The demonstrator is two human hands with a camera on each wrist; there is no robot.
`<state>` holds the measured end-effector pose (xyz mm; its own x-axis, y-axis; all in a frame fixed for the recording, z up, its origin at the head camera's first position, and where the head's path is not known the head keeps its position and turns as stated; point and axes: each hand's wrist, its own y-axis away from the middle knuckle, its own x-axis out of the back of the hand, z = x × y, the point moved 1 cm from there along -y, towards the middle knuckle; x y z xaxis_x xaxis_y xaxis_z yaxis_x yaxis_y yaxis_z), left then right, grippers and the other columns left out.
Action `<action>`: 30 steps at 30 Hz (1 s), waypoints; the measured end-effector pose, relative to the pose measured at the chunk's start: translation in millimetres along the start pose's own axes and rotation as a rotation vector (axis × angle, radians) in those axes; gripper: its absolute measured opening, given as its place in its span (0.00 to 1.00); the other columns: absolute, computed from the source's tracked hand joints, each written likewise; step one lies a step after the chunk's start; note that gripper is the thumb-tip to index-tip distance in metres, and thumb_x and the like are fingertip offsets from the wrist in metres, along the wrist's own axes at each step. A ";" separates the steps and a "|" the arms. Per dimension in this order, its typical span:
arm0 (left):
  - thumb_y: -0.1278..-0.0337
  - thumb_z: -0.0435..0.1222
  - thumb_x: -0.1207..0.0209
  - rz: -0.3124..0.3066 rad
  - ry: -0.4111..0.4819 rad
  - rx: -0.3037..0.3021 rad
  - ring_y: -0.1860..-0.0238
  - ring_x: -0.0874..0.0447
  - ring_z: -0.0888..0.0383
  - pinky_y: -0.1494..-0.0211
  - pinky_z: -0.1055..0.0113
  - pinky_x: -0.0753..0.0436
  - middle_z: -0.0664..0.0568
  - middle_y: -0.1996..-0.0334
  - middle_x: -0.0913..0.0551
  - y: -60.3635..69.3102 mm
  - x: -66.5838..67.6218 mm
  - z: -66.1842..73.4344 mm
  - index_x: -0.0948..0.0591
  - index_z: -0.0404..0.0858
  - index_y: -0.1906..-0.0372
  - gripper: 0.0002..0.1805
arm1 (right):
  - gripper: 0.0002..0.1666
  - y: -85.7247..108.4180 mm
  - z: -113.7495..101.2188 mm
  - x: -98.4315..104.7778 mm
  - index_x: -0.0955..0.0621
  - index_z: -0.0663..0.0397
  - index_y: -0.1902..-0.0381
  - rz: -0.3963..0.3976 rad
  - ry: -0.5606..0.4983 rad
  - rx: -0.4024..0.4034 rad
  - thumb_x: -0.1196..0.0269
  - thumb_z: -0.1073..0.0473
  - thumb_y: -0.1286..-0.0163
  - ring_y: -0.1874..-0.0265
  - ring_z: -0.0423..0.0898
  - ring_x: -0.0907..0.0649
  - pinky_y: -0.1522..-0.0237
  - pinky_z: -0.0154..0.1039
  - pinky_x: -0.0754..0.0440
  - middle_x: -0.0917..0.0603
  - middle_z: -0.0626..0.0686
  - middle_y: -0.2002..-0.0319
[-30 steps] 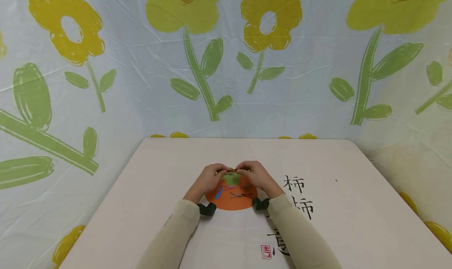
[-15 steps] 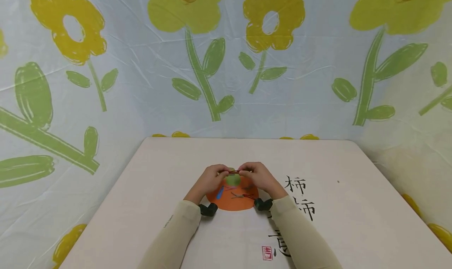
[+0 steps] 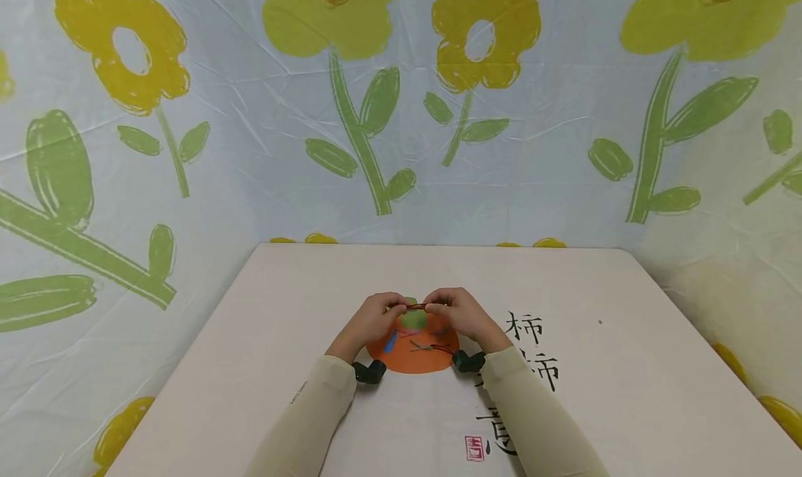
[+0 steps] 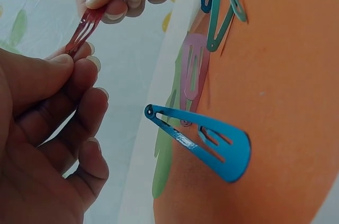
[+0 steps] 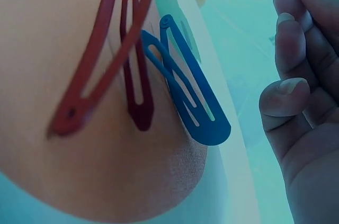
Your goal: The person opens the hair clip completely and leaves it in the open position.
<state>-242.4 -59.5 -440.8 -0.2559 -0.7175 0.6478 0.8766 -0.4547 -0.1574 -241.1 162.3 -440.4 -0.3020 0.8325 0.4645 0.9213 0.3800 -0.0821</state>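
A red snap hair clip (image 4: 85, 30) is stretched between both hands above the table in the left wrist view. My left hand (image 3: 376, 322) pinches its narrow end between thumb and forefinger. The wider end is pinched by my right hand (image 3: 465, 317), whose thumb lies on top. Whether the clip is snapped or unsnapped I cannot tell. Below, on an orange round shape (image 3: 407, 361) with green leaves, lie a blue hair clip (image 4: 233, 152), a pink one (image 4: 194, 68) and a teal one (image 4: 214, 25). Another red clip (image 5: 98, 70) appears unsnapped in the right wrist view, beside a second blue clip (image 5: 209, 121).
The pale table cover (image 3: 288, 275) carries black brushed characters (image 3: 525, 327) and a red seal (image 3: 474, 449) to the right. Dark wrist devices (image 3: 370, 372) sit by both cuffs. A flower-printed cloth (image 3: 532, 163) stands behind and around the table.
The head view has shifted slightly. Both hands keep their hold on the red hair clip, staying in nearly the same place, and the clips below lie as before.
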 end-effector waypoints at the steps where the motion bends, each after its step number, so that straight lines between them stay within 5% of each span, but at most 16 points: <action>1: 0.29 0.40 0.49 -0.001 0.000 -0.002 0.54 0.20 0.56 0.49 0.58 0.22 0.53 0.52 0.16 -0.1 -0.1 -0.3 0.16 0.45 0.53 0.12 | 0.10 0.1 0.1 0.0 0.15 0.48 0.59 -0.002 -0.002 -0.001 0.40 0.53 0.29 0.56 0.54 0.18 0.57 0.43 0.21 0.15 0.52 0.58; 14: 0.29 0.42 0.48 -0.006 0.024 0.033 0.52 0.20 0.56 0.48 0.58 0.22 0.55 0.50 0.16 -1.8 -1.9 -5.9 0.16 0.47 0.53 0.12 | 0.11 -1.1 4.4 -0.4 0.14 0.52 0.58 0.013 -0.008 0.016 0.39 0.53 0.31 0.58 0.56 0.19 0.59 0.44 0.23 0.15 0.57 0.57; 30: 0.32 0.42 0.44 0.013 -0.014 0.048 0.58 0.21 0.59 0.53 0.62 0.21 0.56 0.55 0.15 -1.8 -7.7 -6.8 0.15 0.48 0.58 0.09 | 0.06 -1.5 7.2 0.8 0.13 0.43 0.63 0.063 0.060 -0.023 0.37 0.56 0.32 0.62 0.46 0.21 0.62 0.41 0.22 0.15 0.48 0.59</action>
<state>-244.8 -56.7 -450.6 -0.2393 -0.7153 0.6565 0.8983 -0.4197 -0.1299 -244.5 165.3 -446.3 -0.2291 0.8284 0.5112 0.9435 0.3182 -0.0927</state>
